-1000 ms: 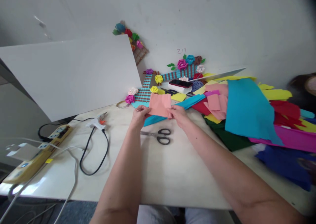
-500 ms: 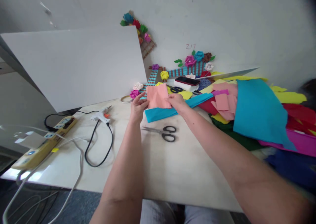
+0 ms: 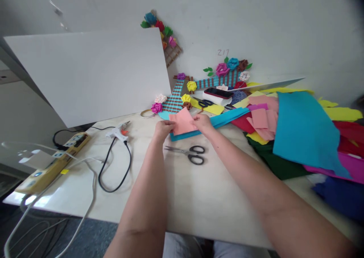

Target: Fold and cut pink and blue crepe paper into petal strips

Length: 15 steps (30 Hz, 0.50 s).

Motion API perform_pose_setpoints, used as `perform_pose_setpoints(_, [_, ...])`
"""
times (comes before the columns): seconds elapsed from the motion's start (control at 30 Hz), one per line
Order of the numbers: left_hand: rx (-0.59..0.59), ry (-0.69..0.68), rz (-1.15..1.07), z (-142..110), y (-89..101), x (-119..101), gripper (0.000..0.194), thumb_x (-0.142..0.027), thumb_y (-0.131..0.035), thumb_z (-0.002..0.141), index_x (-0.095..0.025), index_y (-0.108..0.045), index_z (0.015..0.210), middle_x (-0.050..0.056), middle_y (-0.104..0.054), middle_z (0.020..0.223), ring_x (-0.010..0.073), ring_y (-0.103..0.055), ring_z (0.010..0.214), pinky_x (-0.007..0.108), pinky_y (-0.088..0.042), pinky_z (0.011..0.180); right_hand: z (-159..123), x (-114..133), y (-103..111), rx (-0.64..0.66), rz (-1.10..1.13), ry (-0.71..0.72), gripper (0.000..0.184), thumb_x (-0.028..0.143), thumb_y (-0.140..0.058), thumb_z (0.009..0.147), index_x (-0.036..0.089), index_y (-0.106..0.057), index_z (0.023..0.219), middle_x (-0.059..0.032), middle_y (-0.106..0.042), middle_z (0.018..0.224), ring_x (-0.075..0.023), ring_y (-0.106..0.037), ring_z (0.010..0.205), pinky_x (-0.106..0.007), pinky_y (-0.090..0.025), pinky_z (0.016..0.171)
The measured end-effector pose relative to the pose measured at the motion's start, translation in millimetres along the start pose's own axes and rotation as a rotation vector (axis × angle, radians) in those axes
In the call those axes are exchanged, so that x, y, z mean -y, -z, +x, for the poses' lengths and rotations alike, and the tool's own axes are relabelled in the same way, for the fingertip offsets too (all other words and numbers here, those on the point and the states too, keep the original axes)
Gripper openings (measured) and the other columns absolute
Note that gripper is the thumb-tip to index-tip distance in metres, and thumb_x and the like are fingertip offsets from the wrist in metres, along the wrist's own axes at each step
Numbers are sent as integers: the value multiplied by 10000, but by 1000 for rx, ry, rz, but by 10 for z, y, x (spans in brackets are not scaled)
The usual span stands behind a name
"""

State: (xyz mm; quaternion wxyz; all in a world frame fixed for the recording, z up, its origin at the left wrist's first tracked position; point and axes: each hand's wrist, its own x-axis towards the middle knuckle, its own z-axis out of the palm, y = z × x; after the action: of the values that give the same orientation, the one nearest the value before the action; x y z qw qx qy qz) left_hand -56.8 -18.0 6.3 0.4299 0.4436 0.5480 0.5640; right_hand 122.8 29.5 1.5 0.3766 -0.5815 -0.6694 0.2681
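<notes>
Between my two hands is a piece of pink crepe paper, its top edge now slanting to a peak. My left hand pinches its left side, and my right hand pinches its right side. Behind and under it lies a long folded strip of blue paper. Just nearer to me, a pair of scissors with black handles rests on the table, blades pointing left.
A glue gun with a looped black cord lies left, near a power strip. Coloured paper sheets pile up at the right. At the back are a phone, paper flowers and a white board.
The pink paper has gone from a flat, squarish sheet to a shape with a slanted, peaked top. My left fingers have closed in on its edge. The view has shifted slightly.
</notes>
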Motion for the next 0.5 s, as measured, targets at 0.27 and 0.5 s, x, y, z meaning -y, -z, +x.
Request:
perform_pose_setpoints(0.27, [-25, 29, 128, 19, 17, 26, 132, -53, -695, 442, -133, -636, 529, 5, -547, 426, 108, -488, 379, 245, -422, 436, -59, -87, -90, 32, -57, 17, 352, 191, -599, 632, 181, -632, 983, -19, -629, 720, -158, -573, 666, -249, -441, 610])
perform_pose_setpoints(0.5, [-18, 69, 349, -20, -4, -20, 143, -30, -665, 521, -139, -610, 595, -44, -516, 424, 93, -492, 383, 216, -433, 446, -105, -132, -133, -13, -79, 56, 313, 166, -608, 648, 198, -657, 955, 9, -636, 683, -139, -568, 635, -236, -435, 609])
